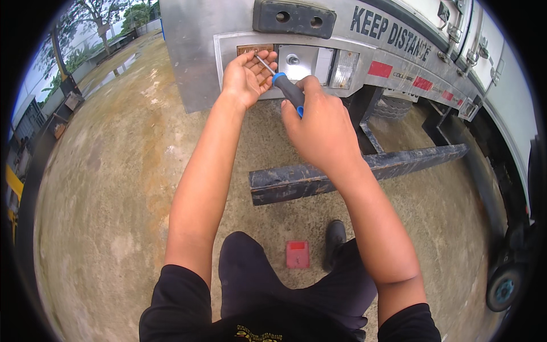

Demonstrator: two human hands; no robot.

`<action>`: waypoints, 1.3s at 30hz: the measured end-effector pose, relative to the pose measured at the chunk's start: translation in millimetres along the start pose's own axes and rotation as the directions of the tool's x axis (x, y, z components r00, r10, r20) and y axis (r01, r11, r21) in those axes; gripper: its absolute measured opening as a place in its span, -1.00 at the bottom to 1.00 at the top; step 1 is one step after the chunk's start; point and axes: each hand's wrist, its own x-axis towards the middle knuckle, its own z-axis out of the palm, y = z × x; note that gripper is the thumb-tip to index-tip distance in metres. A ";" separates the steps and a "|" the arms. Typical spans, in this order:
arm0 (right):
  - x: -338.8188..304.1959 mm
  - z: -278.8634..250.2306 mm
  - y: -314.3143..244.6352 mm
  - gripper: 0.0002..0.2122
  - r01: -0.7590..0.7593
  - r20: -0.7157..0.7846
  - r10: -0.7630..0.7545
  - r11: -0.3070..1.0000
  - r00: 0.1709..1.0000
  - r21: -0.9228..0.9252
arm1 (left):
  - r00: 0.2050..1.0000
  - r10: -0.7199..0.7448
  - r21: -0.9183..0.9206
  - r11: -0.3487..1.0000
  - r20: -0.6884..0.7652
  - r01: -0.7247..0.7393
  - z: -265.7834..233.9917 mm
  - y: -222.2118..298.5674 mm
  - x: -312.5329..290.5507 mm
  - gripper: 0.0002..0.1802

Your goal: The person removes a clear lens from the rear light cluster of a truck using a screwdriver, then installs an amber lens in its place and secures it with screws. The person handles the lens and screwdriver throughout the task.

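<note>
A screwdriver with a black and blue handle points up and left. My right hand is closed round its handle. At the tip of its thin metal shaft, my left hand has its fingers curled and its thumb close to the forefinger; anything pinched there is too small to make out. Both hands are at the recessed lamp housing in the truck's silver rear panel. Partly behind my left hand is a brownish, uncovered compartment. Beside it are a bright reflector with a bulb and a clear ribbed lens.
A black rubber bumper block sits above the lamps. Below, a dark steel underrun bar crosses in front of me. A red square lens lies on the concrete between my legs. A wheel shows at the right edge.
</note>
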 end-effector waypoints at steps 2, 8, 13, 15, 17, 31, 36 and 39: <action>3.4 -4.1 -0.5 -0.68 -0.054 0.011 0.053 0.996 0.999 0.065 | 1.000 0.006 0.007 1.000 -0.017 -0.006 4.0 1.7 -1.0 -0.61; 7.5 -12.7 -4.3 -0.63 -0.100 0.005 0.100 0.987 0.995 0.125 | 1.000 0.007 0.024 1.000 -0.009 -0.007 5.5 5.9 -4.6 -0.60; 9.0 -12.3 -3.0 -0.63 -0.061 -0.013 0.063 0.990 0.998 0.125 | 1.000 0.024 -0.003 1.000 0.008 -0.024 3.4 3.1 -3.8 -0.59; 9.2 -12.6 -1.9 -0.63 -0.067 -0.002 0.067 0.989 0.998 0.130 | 1.000 0.004 0.004 1.000 0.006 -0.005 2.4 4.2 -3.2 -0.60; 9.2 -13.3 -1.2 -0.64 -0.064 -0.002 0.065 0.988 0.998 0.140 | 1.000 -0.007 -0.005 1.000 0.004 0.007 1.9 4.7 -3.2 -0.60; 15.5 -17.2 8.4 -0.58 -0.074 0.012 0.073 0.987 0.997 0.146 | 0.998 0.032 -0.044 0.998 -0.052 -0.034 10.9 0.6 -5.8 -0.58; 15.7 -19.4 1.4 -0.59 -0.170 0.036 0.166 0.971 0.985 0.170 | 0.999 -0.024 0.125 0.992 -0.022 0.027 7.7 12.1 -11.8 -0.60; 15.2 -17.7 -3.0 -0.57 -0.175 0.041 0.172 0.980 0.984 0.091 | 0.999 -0.039 0.306 0.951 -0.035 0.048 1.6 16.8 -14.9 -0.59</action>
